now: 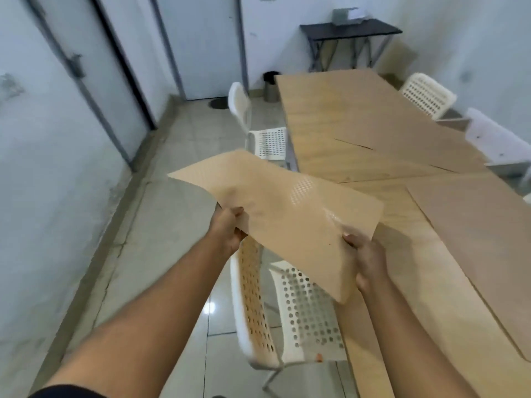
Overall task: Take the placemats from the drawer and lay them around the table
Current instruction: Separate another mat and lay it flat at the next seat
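I hold a tan, slightly see-through placemat (275, 208) in the air over the left edge of the wooden table (330, 133). My left hand (227, 228) grips its near left edge and my right hand (366, 259) grips its near right edge. The mat sags between the two hands. Two more placemats lie flat on the right side of the table, one further away (408, 139) and one nearer (482, 237). No drawer is in view.
A white perforated chair (287, 311) stands right under the held mat, another (258, 130) further along the left side, and two white chairs (428, 93) on the right. A black side table (349, 30) and a bin (271, 86) stand at the back wall.
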